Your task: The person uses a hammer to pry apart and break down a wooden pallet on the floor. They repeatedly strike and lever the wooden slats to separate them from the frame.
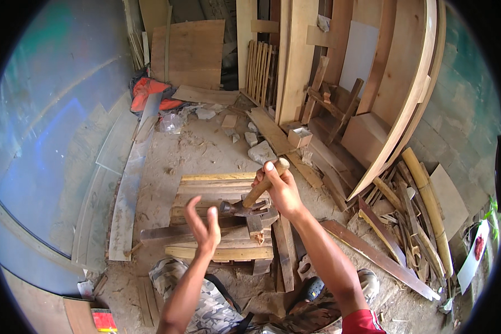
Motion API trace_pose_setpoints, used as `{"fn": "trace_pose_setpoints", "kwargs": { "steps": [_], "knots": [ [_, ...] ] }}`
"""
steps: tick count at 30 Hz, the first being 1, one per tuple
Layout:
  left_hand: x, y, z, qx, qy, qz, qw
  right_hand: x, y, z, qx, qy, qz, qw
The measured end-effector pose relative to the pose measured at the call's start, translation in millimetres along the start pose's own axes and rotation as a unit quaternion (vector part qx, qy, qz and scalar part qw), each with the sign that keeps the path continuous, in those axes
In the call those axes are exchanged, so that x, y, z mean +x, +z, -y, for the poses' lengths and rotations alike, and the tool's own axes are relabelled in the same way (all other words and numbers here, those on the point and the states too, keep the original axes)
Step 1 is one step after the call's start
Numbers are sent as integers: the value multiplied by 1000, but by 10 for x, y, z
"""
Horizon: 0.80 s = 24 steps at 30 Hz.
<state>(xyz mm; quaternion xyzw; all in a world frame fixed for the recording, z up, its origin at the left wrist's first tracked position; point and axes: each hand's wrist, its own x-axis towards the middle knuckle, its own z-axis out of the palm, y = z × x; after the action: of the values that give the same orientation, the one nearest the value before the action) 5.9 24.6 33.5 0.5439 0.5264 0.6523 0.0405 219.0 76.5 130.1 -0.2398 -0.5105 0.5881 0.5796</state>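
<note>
my right grip is wrapped around the wooden handle of the hammer — its metal head is low over the stacked wooden slats, though i cannot tell whether it touches them. my left grip is spread, thumb and fingers apart — just beside that head. off to the right i see a bamboo pole among scrap wood.

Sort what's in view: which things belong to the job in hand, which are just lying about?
In use, judging by position:
hammer, held in the right grip
wood block at the hammer's head
slatted wood beneath

Apparently just lying about:
bamboo pole on the right
small box
grey stone
clear plastic bag
orange-and-dark cloth
</note>
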Motion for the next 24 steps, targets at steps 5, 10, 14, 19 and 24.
{"fn": "trace_pose_setpoints", "kwargs": {
  "steps": [5,10,14,19,24],
  "knots": [
    [622,216,-794,133,161,351,913,61,12,16,-21,8,-5,1000],
    [772,574,-765,254,56,507,822,55,-123,16,-161,-8,33,986],
    [727,557,-578,188,39,467,863,143,-220,207,-85,-3,-26,996],
    [725,739,-533,216,59,474,852,395,-84,397,-53,-136,-154,977],
    [621,515,-502,167,7,442,881,609,413,207,68,-55,-51,995]
  ]
}}
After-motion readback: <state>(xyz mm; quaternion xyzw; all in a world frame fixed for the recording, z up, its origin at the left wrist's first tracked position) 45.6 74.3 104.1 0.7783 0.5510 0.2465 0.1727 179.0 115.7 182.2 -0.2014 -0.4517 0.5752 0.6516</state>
